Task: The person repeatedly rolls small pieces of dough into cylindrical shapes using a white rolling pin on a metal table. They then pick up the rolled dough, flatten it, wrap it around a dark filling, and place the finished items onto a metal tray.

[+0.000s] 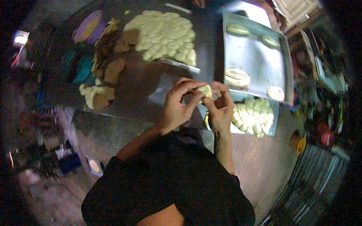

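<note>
A small pale piece of dough is pinched between my two hands above the table's front edge. My left hand grips its left side with thumb and fingers. From the right, my right hand holds it with thumb and curled fingers. Just right of my hands lies a metal baking tray with several shaped dough pieces, among them a ridged one at its near left corner. Many cut dough pieces are massed below the tray. A clear plastic sheet or bag lies left of my hands.
A large bed of dough pieces covers the back middle of the dark table. A pale bar runs along its near side. At left are a dough lump, brown rounds and a purple bowl. Stacked trays stand lower right.
</note>
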Available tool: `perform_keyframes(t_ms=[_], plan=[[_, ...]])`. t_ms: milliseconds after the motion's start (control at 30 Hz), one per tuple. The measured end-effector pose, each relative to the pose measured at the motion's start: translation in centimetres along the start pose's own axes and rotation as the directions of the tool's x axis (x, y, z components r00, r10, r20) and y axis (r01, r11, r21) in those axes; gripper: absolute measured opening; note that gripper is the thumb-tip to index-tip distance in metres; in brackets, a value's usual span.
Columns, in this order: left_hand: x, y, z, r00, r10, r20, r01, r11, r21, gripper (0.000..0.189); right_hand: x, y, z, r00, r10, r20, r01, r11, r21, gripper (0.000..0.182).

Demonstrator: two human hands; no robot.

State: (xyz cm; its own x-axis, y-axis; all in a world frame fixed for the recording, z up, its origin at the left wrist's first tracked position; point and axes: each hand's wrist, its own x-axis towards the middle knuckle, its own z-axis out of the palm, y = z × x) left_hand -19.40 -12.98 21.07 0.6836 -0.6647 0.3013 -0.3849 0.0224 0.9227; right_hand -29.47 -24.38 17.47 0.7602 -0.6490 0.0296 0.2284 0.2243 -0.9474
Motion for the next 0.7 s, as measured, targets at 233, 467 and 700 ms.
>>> perform_keyframes(t_ms=[233,467,700], plan=[[-1.7,1.5,-4.6,0.915,0.123,-0.385,-0.053,0.981,0.187,0.026,2.8,-2.4,6.3,0.965,-0.059,0.257,0.119,0.966,-0.228,0.033],[-3.7,-1.5,-15.8,0.658,0.743,-0.117,-0.631,0.63,0.453,0.06,2.4,-2.6,18.8,0.782,0.358,0.51,-0.423,0.906,0.013,0.042],[-3.9,-5.8,-20.4,0.751,0.185,-0.634,-0.52,0.758,-0.394,0.06,1.8,0.8,29.8,0.767,0.223,0.602,-0.235,0.97,-0.06,0.089]])
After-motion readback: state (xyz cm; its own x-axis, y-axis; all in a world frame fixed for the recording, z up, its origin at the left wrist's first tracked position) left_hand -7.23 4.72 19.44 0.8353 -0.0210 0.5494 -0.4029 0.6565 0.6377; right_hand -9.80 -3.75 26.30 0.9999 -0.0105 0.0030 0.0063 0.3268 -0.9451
